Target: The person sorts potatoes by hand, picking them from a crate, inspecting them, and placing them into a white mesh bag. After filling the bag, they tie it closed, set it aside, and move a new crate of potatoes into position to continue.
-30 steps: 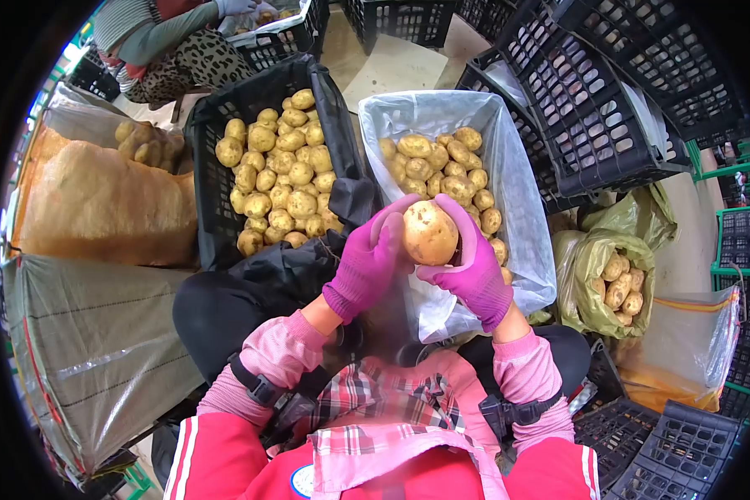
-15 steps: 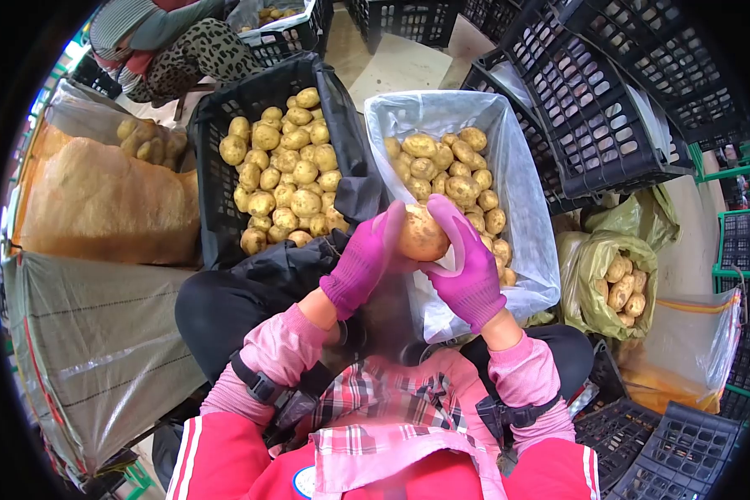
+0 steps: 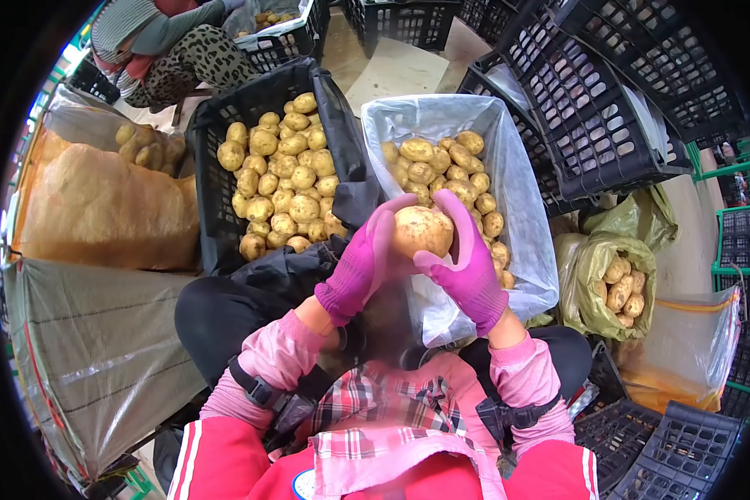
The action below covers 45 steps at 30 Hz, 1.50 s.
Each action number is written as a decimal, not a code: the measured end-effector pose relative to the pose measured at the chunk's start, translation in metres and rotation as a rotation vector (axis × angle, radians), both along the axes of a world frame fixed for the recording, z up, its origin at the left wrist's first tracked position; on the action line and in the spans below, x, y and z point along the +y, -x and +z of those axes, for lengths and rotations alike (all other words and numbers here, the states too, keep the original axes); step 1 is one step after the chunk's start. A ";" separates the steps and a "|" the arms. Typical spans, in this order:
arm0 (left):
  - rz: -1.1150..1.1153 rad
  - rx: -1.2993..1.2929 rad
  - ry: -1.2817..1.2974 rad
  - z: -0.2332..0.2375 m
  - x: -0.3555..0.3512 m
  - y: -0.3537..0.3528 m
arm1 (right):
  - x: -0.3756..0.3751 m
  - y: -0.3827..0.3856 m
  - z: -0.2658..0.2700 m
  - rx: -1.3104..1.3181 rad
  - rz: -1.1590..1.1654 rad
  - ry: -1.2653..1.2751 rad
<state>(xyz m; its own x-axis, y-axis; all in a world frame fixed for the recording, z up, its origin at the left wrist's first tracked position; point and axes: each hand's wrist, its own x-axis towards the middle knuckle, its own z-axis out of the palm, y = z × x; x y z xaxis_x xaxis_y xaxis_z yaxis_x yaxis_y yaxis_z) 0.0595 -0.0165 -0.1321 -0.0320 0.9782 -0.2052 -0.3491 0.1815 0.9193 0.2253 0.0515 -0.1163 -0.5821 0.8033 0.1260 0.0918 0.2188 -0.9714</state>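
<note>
A large pale-brown potato (image 3: 422, 231) is held up between my two gloved hands. My left hand (image 3: 365, 258), in a purple-pink glove, curves round the potato's left side. On its right side my right hand (image 3: 467, 262), gloved alike, grips with thumb and fingers. Just beyond them is a crate with a white plastic liner (image 3: 521, 200), partly filled with potatoes (image 3: 456, 167). Left of it stands a black crate (image 3: 211, 187) with a dark cloth over its side, heaped with smaller yellow potatoes (image 3: 287, 171). My hands cover part of the lined crate's near left corner.
An orange mesh sack (image 3: 100, 204) stands at the left above a grey plastic sheet (image 3: 100, 350). Right of the lined crate are stacked black crates (image 3: 592, 117) and a green bag (image 3: 579, 287) of potatoes. A person (image 3: 175, 54) crouches at the upper left.
The potato has been turned in my hands, showing a paler side. My fingers have shifted slightly around it. The crates have not visibly moved.
</note>
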 end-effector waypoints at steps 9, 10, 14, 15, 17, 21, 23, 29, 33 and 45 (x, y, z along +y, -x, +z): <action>0.008 -0.245 0.107 0.027 -0.004 0.000 | -0.007 0.006 0.000 -0.033 -0.112 -0.138; 0.111 -0.282 0.069 0.022 -0.004 0.005 | -0.003 0.004 0.004 0.041 -0.128 0.171; 0.739 -0.231 0.024 -0.010 0.010 0.058 | 0.021 -0.014 -0.021 -0.243 -0.157 0.114; 0.862 -0.211 -0.015 -0.032 0.010 0.078 | 0.026 -0.020 -0.036 -0.399 -0.160 -0.005; 0.844 0.211 0.166 -0.061 0.004 0.102 | 0.026 -0.024 -0.067 -0.625 -0.123 -0.091; 1.044 -0.051 0.071 -0.080 0.016 0.093 | 0.007 -0.027 -0.097 -0.964 -0.089 -0.068; 0.578 0.129 -0.040 -0.053 0.016 0.065 | 0.009 -0.020 -0.074 -1.179 0.148 0.131; -0.257 1.352 -0.427 -0.041 -0.009 -0.019 | -0.018 -0.011 -0.047 -0.967 0.355 -0.068; -0.451 1.336 -0.304 -0.059 -0.022 -0.017 | 0.032 -0.029 -0.043 -0.710 0.781 -0.144; -0.521 1.044 0.055 -0.025 -0.020 -0.014 | 0.196 -0.012 -0.203 -0.676 -0.079 0.174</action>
